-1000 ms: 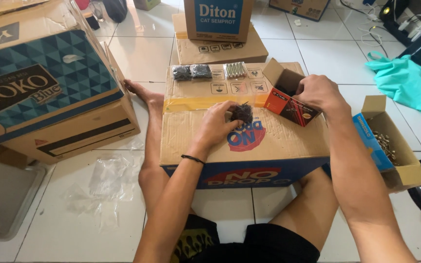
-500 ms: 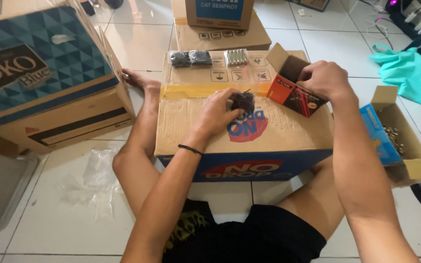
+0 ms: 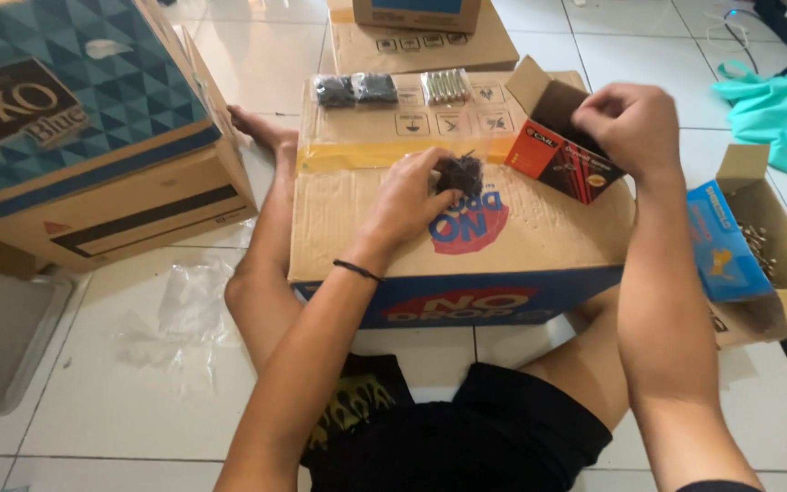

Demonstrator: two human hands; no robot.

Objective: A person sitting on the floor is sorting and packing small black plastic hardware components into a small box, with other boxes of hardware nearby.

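My left hand rests on top of a large cardboard box and pinches a bunch of small dark screws. My right hand hovers over a small open orange-and-black carton that stands on the same box, fingers curled; what it holds I cannot make out. Two dark bundles and a row of silvery screws lie at the far edge of the box top.
A big blue-patterned carton stands to the left. An open brown box with a blue inner pack sits at right, a teal cloth behind it. More cartons lie ahead. Clear plastic wrap lies on the tiles.
The view has shifted closer. My right hand has lifted from inside the small carton to just above it. My left hand stays on the dark screws.
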